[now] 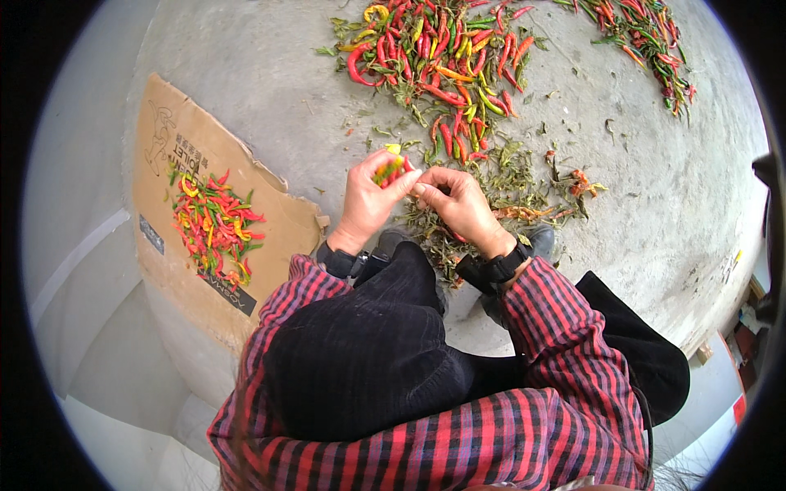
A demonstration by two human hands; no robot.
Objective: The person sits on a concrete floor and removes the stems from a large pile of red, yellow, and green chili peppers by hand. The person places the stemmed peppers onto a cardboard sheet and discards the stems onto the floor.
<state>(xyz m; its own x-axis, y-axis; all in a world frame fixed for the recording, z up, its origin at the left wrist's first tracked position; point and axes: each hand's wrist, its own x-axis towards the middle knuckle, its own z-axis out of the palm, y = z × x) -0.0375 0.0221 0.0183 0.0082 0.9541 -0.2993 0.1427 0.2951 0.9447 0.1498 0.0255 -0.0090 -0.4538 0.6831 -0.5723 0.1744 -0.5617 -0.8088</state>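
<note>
My left hand [374, 193] is curled around several small chili peppers [388, 172], red, green and yellow, slightly blurred. A pale yellow tip sticks up above its fingers. Thumb and forefinger of my right hand [454, 199] are pinched together against the left thumb's tip; what lies between them is hidden. Beyond both hands, a heap of chili peppers [451, 61] on wilted leafy stalks spreads over the concrete floor. Dry leaves and stalk scraps [509, 172] lie below and right of that heap. To the left, loose chili peppers [215, 227] form a pile on a flattened cardboard sheet [276, 227].
A second heap of chili plants [654, 46] lies at the far right on the concrete floor [632, 202]. My shoes [541, 240] stand close to the leaf scraps. Black fabric [368, 356] covers my lap. A pale wall [80, 141] rises at the left.
</note>
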